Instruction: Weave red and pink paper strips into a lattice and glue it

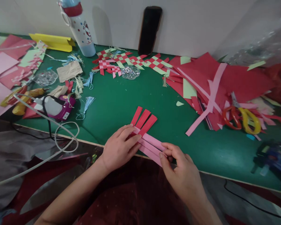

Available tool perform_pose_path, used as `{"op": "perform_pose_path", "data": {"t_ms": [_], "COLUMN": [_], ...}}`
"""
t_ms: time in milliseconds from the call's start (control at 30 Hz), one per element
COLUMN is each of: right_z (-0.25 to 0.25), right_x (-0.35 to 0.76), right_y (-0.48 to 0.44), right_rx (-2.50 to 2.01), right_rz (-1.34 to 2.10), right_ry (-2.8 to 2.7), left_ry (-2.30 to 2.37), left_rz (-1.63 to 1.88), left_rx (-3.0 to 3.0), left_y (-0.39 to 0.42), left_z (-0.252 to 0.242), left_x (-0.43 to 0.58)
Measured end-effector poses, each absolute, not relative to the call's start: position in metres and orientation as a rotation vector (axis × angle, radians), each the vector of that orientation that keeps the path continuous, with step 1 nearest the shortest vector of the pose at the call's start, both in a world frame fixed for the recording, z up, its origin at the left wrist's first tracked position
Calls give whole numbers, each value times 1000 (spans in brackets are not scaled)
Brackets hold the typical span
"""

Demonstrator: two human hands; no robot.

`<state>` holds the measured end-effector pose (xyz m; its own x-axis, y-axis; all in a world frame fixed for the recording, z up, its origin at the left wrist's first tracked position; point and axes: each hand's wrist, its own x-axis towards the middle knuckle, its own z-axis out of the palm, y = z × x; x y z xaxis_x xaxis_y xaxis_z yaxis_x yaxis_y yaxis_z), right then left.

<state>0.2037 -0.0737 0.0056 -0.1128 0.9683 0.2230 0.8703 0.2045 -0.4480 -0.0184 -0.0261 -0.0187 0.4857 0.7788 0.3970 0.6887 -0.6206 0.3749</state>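
Observation:
Several red paper strips (147, 120) fan out away from me, crossed by pink paper strips (152, 147) that run toward the lower right. My left hand (121, 143) presses over the crossing of the red and pink strips, its fingers closed on them and hiding most of the join. At the other end, my right hand (178, 164) pinches the pink strips between thumb and forefinger. A narrow gap shows between the pink strips. Both hands are at the front edge of the green table (112, 100).
Woven red-and-green paper pieces (154, 62), a dish of gems (130, 72) and a phone (150, 30) are at the back. Scissors (242, 117) lie by red paper (206, 75) on the right. On the left are a bottle (81, 31), a glue gun (58, 106), its cable and tassels (87, 104).

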Motion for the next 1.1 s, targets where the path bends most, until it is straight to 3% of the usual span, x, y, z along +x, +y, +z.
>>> {"op": "perform_pose_path", "data": {"t_ms": [200,400,733,1100], "right_z": [5,2,-7,-5], "right_x": [222,227,216,216], "right_y": [-75,-60,-54,-54], "right_rx": [-1655,-1556,-1543,-1557], "right_rz": [335,61,52,64], "right_ry": [-2104,-2138,-2234,-2234], "left_ry": [1252,1235,1096,1132], "left_rz": [789,763,499,593], "left_rx": [2584,2650,2816,2751], "left_y": [-26,-24,-1,-4], "left_z": [-19,-7,2,-11], "left_x": [-19,-18,-8,-12]}}
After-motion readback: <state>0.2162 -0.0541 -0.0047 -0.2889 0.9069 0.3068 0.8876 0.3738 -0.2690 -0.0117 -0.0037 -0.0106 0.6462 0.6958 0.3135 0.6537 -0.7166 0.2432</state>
